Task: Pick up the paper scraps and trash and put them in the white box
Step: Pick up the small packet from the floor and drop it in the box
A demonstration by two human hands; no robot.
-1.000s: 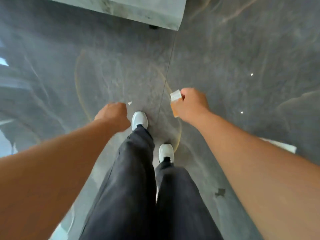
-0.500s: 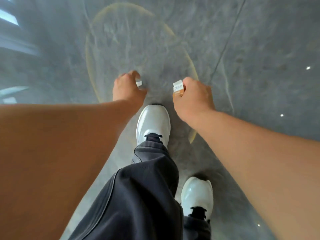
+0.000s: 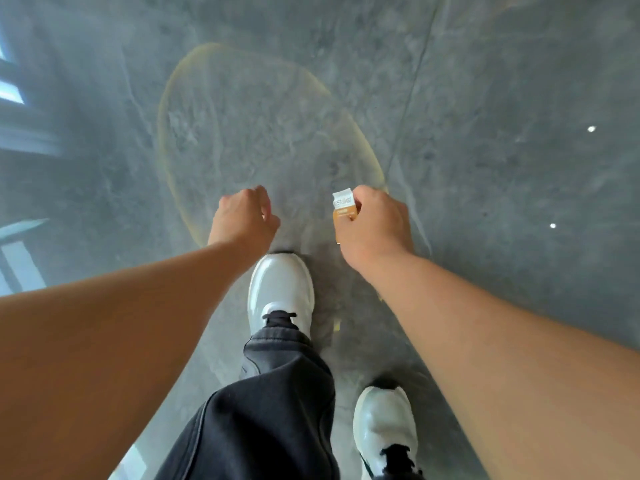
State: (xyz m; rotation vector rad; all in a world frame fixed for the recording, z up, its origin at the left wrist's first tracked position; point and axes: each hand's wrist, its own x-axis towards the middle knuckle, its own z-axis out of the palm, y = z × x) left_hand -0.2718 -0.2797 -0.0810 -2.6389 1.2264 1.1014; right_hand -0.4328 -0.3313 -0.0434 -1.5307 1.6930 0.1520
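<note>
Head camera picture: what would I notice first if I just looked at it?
First, two bare arms reaching down from the bottom corners over a shiny grey floor. The right hand is closed on a small white and orange wrapper near the middle, and the left hand beside it is curled shut; whether it holds anything cannot be seen. Below them are two white shoes and dark trousers.

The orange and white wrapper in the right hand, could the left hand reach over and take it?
Probably yes. The wrapper sticks out of the right hand on the side facing the left hand, with only bare floor showing between them. The left hand is curled shut, so it would need to open first.
</note>
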